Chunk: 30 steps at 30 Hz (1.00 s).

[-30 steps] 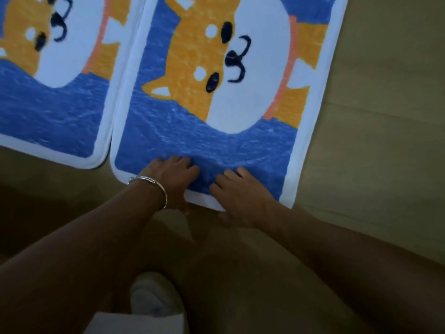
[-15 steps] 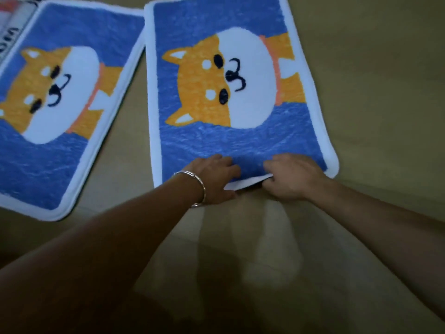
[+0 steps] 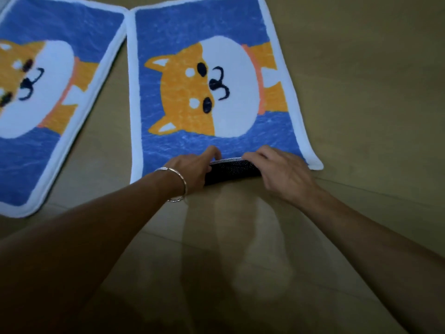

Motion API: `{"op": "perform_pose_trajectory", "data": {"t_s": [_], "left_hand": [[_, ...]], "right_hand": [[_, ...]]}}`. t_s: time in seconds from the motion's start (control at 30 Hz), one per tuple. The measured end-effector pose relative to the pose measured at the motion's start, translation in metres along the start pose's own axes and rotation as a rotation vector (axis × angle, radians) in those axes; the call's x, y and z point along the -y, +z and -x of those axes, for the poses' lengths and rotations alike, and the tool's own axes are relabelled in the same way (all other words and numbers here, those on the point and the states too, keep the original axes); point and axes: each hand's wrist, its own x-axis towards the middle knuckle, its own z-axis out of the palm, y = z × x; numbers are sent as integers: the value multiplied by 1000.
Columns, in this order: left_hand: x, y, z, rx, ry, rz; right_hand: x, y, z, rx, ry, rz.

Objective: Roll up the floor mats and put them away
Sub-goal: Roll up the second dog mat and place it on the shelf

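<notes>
Two blue floor mats with white borders and an orange-and-white dog face lie flat on the floor. The right mat [image 3: 207, 44] has its near edge folded over, so a strip of its dark dotted underside [image 3: 232, 168] faces up. My left hand [image 3: 192, 168], with a silver bangle on the wrist, grips the left end of that fold. At the fold's right end my right hand [image 3: 279, 168] curls its fingers over it. The left mat [image 3: 48, 145] lies untouched, partly cut off by the frame's left edge.
Tan wooden floor [image 3: 361, 92] surrounds the mats, with bare floor to the right and in front of me. A narrow gap of floor separates the two mats.
The near edge of the right mat has been lifted and turned over, exposing its dark underside. My hands moved apart along that edge. The camera view shifted back, showing more of both mats.
</notes>
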Motion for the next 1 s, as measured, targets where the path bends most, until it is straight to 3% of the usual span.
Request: {"op": "perform_pose_trajectory", "data": {"t_s": [0.17,0.33,0.5,0.7,0.83,1.0], "left_hand": [[19,9,11,-89,-20,-266],[15,22,14,-362,79,-593],[-4,26,3,-181,-99,-453],[5,24,18,-142,-68,-446],[15,30,23,-98,-142,-314],[20,26,21,-95,-86,-265]], "right_hand": [[7,9,-25,-22,-105,23],[17,8,-46,237,-180,21],[21,11,-42,173,-185,87],[29,-1,-50,259,19,-8],[41,-2,-50,268,8,54],[45,18,-33,111,21,120]]}}
